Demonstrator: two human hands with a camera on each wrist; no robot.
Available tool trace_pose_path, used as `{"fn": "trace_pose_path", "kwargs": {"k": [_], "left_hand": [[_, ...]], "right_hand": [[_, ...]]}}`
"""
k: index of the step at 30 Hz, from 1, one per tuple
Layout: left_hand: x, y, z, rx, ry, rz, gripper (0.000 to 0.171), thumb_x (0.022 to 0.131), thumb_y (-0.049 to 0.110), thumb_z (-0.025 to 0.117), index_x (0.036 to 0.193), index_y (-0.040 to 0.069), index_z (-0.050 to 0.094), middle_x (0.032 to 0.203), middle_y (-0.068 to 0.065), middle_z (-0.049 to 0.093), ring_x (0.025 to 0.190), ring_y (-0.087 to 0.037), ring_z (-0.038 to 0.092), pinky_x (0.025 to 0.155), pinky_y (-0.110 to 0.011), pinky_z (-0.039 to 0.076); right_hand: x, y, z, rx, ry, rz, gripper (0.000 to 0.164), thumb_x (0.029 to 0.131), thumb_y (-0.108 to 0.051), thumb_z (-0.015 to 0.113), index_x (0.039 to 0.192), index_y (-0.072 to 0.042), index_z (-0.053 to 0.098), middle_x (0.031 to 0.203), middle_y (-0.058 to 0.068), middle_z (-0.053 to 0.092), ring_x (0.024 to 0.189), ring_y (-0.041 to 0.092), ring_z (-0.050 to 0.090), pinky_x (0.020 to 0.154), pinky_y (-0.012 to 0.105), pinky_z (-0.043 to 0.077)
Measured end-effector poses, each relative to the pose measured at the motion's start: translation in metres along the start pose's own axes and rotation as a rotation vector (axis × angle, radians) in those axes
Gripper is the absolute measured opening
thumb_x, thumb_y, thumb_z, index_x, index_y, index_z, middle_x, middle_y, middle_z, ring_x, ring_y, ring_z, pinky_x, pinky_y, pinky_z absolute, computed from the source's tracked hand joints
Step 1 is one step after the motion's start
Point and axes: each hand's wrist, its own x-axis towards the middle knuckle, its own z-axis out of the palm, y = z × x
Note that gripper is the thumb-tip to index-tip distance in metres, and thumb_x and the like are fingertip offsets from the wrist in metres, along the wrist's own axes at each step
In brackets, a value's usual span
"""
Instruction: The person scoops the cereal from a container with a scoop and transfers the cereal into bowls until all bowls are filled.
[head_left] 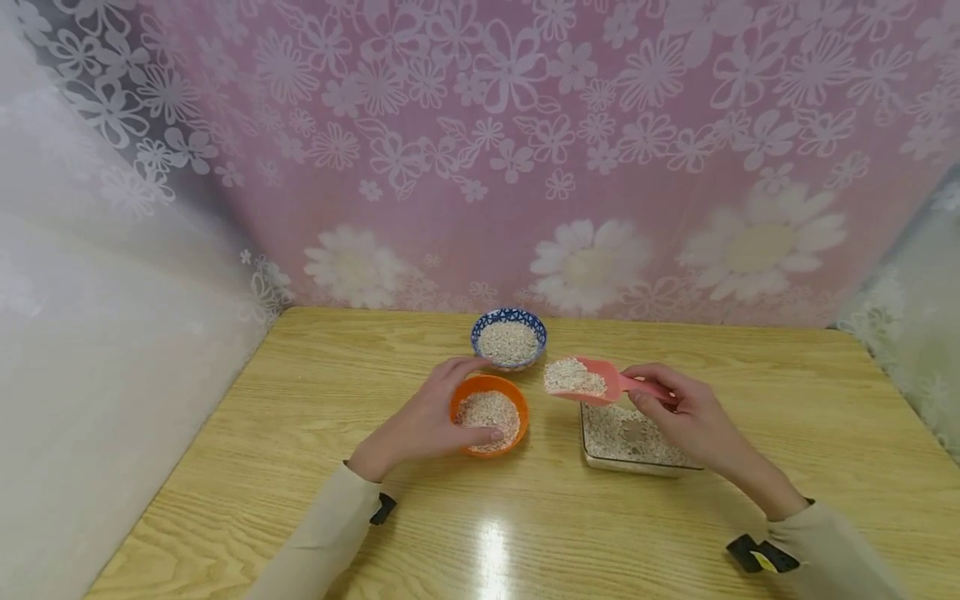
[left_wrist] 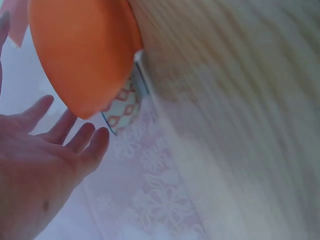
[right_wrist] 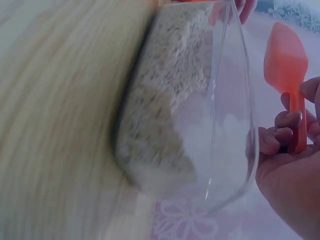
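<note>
In the head view my right hand [head_left: 678, 408] grips the handle of a pink scoop [head_left: 611, 382], heaped with pale flakes that look like oats. It hovers over the back edge of a clear rectangular container [head_left: 600, 457] of the same flakes. My left hand [head_left: 427, 417] is spread around the left side of an orange bowl [head_left: 522, 429] part filled with flakes, its thumb across the bowl's front. From the left wrist, the left fingers [left_wrist: 92, 145] look relaxed beside the bowl's outer wall; contact is unclear. The right wrist view shows fingers curled round the scoop handle [right_wrist: 298, 125].
Behind the orange bowl stands a blue-and-white patterned bowl [head_left: 542, 329] holding flakes. All stand on a wood-grain table [head_left: 315, 383]. A pink flowered cloth [head_left: 450, 217] hangs along the table's back edge, with pale cloth at both sides.
</note>
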Motion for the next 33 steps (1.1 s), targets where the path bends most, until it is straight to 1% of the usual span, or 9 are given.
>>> {"fn": "trace_pose_path", "kwargs": {"k": [5,11,14,18,22,25,27,30,33], "left_hand": [[-0.002,-0.01,-0.001,0.017,-0.071,-0.068,0.112,0.074,0.062,0.084,0.163,0.028,0.024,0.165,0.001,0.03,0.151,-0.028,0.03,0.116,-0.062,0.037],[-0.001,-0.019,-0.001,0.004,-0.174,-0.067,0.124,0.073,0.06,0.086,0.166,0.023,0.012,0.168,-0.005,0.026,0.155,-0.035,0.023,0.119,-0.064,0.032],[-0.001,-0.02,-0.001,-0.018,-0.213,-0.056,0.124,0.074,0.057,0.086,0.166,0.017,0.013,0.169,-0.007,0.025,0.155,-0.036,0.023,0.121,-0.062,0.029],[-0.001,-0.021,-0.001,-0.044,-0.252,-0.07,0.123,0.075,0.057,0.085,0.166,0.016,0.012,0.168,-0.005,0.025,0.154,-0.033,0.025,0.122,-0.059,0.029],[0.002,-0.021,0.0,-0.091,-0.253,-0.048,0.117,0.075,0.052,0.087,0.164,0.019,0.018,0.163,0.002,0.033,0.148,-0.025,0.034,0.118,-0.055,0.036],[0.006,-0.022,0.002,-0.165,-0.246,0.04,0.108,0.076,0.04,0.09,0.161,0.02,0.025,0.153,0.007,0.045,0.139,-0.018,0.045,0.114,-0.05,0.042],[0.008,-0.022,0.003,-0.194,-0.247,0.082,0.103,0.076,0.035,0.091,0.158,0.022,0.029,0.148,0.011,0.049,0.134,-0.014,0.049,0.111,-0.047,0.044],[0.007,-0.022,0.002,-0.179,-0.256,0.049,0.106,0.076,0.038,0.09,0.159,0.025,0.027,0.149,0.014,0.046,0.135,-0.012,0.046,0.112,-0.047,0.043],[0.005,-0.022,0.001,-0.145,-0.267,-0.005,0.111,0.076,0.044,0.089,0.162,0.025,0.022,0.155,0.01,0.041,0.14,-0.017,0.042,0.115,-0.05,0.04]], "right_hand": [[0.007,-0.007,0.009,0.003,-0.054,-0.006,0.024,0.099,-0.001,0.063,0.121,-0.01,0.068,0.077,-0.006,0.059,0.051,0.001,0.039,0.045,0.024,0.037],[0.016,-0.016,0.018,-0.004,-0.118,-0.009,0.022,0.1,-0.004,0.064,0.12,-0.012,0.069,0.078,-0.001,0.062,0.054,0.0,0.043,0.048,0.023,0.042],[0.022,-0.02,0.023,-0.063,-0.161,-0.014,0.022,0.1,-0.008,0.065,0.12,-0.013,0.07,0.082,0.0,0.063,0.058,0.0,0.043,0.051,0.023,0.041],[0.031,-0.027,0.031,-0.173,-0.209,-0.041,0.022,0.098,-0.009,0.066,0.119,-0.013,0.071,0.094,-0.001,0.069,0.063,0.004,0.043,0.055,0.023,0.039],[0.038,-0.039,0.038,-0.296,-0.253,-0.076,0.025,0.098,-0.012,0.066,0.122,-0.011,0.071,0.115,0.003,0.074,0.084,0.012,0.061,0.071,0.031,0.051],[0.044,-0.048,0.042,-0.4,-0.286,-0.116,0.025,0.097,-0.016,0.065,0.122,-0.013,0.071,0.111,0.002,0.073,0.095,0.017,0.065,0.079,0.037,0.054],[0.047,-0.054,0.044,-0.468,-0.298,-0.154,0.024,0.097,-0.018,0.066,0.12,-0.014,0.071,0.104,0.0,0.071,0.09,0.015,0.062,0.074,0.034,0.052],[0.054,-0.062,0.045,-0.535,-0.306,-0.228,0.022,0.095,-0.018,0.067,0.116,-0.015,0.071,0.087,-0.003,0.063,0.075,0.01,0.05,0.062,0.026,0.042],[0.063,-0.071,0.045,-0.575,-0.305,-0.302,0.019,0.093,-0.018,0.069,0.112,-0.015,0.071,0.078,-0.003,0.057,0.068,0.008,0.043,0.057,0.022,0.036]]}}
